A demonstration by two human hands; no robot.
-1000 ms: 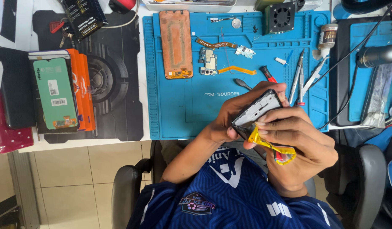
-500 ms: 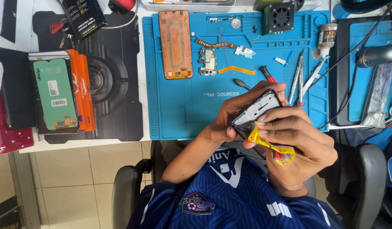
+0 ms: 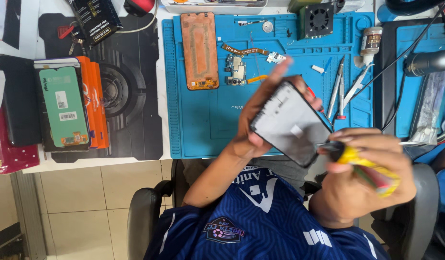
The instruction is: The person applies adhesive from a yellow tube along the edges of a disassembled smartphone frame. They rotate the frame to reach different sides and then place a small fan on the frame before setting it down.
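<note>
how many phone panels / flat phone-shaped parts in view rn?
3. An orange-brown back panel lies on the blue mat; a green-backed screen panel lies on the orange boxes at the left; the left hand holds a black frame. More may be hidden in the stack.

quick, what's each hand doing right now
Left hand: closed on the phone frame, held above the blue mat.
Right hand: closed on a yellow tool at the frame's edge.

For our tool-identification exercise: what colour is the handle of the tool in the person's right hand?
Yellow handle, blurred, in the head view.
</note>
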